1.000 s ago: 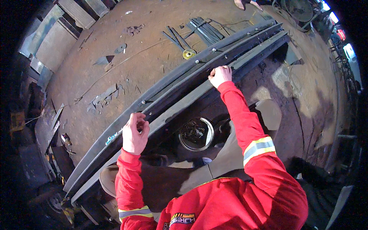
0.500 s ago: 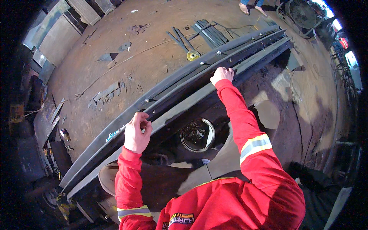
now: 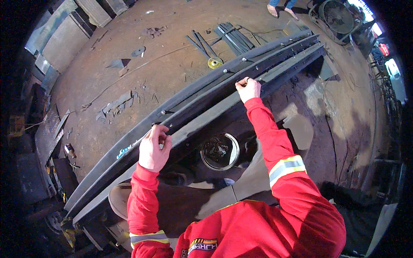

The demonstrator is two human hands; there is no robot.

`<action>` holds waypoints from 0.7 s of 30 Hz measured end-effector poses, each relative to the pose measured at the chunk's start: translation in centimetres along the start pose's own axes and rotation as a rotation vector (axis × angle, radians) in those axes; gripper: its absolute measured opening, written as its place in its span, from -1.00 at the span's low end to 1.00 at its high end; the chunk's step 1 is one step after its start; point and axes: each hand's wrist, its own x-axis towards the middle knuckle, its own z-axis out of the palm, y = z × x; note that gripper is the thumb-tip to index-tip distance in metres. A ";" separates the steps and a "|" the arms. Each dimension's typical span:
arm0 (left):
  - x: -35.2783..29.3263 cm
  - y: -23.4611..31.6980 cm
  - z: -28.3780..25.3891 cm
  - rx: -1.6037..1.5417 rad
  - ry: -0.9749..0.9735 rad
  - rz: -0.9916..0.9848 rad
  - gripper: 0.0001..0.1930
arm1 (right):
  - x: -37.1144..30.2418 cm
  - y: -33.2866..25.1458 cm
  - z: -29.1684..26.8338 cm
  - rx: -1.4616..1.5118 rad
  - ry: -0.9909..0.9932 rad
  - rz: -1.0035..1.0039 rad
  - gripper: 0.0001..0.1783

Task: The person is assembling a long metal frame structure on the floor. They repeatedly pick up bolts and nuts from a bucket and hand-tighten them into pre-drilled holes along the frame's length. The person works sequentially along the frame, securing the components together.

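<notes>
A long dark metal beam (image 3: 202,118) runs diagonally across in front of me, its parallel rails rising toward the far right. Bolts stand along its far rail, one bolt (image 3: 163,112) just beyond my left hand. My left hand (image 3: 154,148) is over the near rails, fingers curled into a pinch; what is between them is too small to make out. Farther right along the beam, my right hand (image 3: 249,89) has its thumb and fingers pressed together at the rails, their contents hidden. Below the beam, a round tin (image 3: 203,155) holds washers or nuts (image 3: 221,150).
Past the beam lie a yellow disc (image 3: 215,62), a bundle of dark metal bars (image 3: 234,38) and scrap pieces (image 3: 118,103) on the brown floor. Another person's feet (image 3: 273,10) are at the top. A large round fan (image 3: 335,17) stands far right; panels (image 3: 64,34) lean far left.
My right hand has turned slightly at the wrist, its fingers now bunched toward the left. My left hand stays at almost the same spot on the beam.
</notes>
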 end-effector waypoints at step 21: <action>0.1 0.0 0.0 0.020 -0.006 0.018 -0.81 | -0.3 1.2 2.0 0.154 0.115 0.024 -0.82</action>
